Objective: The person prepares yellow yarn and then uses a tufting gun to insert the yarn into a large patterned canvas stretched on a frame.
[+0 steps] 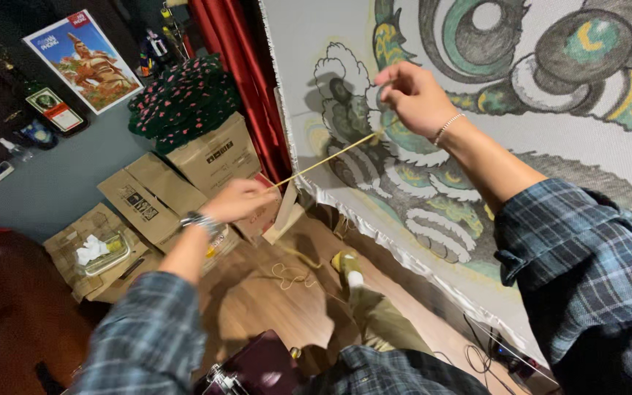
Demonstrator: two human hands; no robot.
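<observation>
A strand of yellow yarn runs taut between my two hands. My left hand, with a watch on its wrist, pinches the lower end out in front of the cardboard boxes. My right hand, with a bead bracelet on the wrist, pinches the upper end right against the large white canvas. The canvas stands upright and bears a tufted creature design in green, grey and yellow. Both sleeves are blue plaid.
Flattened cardboard boxes lie on the wooden floor, one holding a clear container. Loose yarn curls on the floor near my leg and sock. A red curtain, a pink-dotted bundle and a poster stand behind. Cables lie below the canvas.
</observation>
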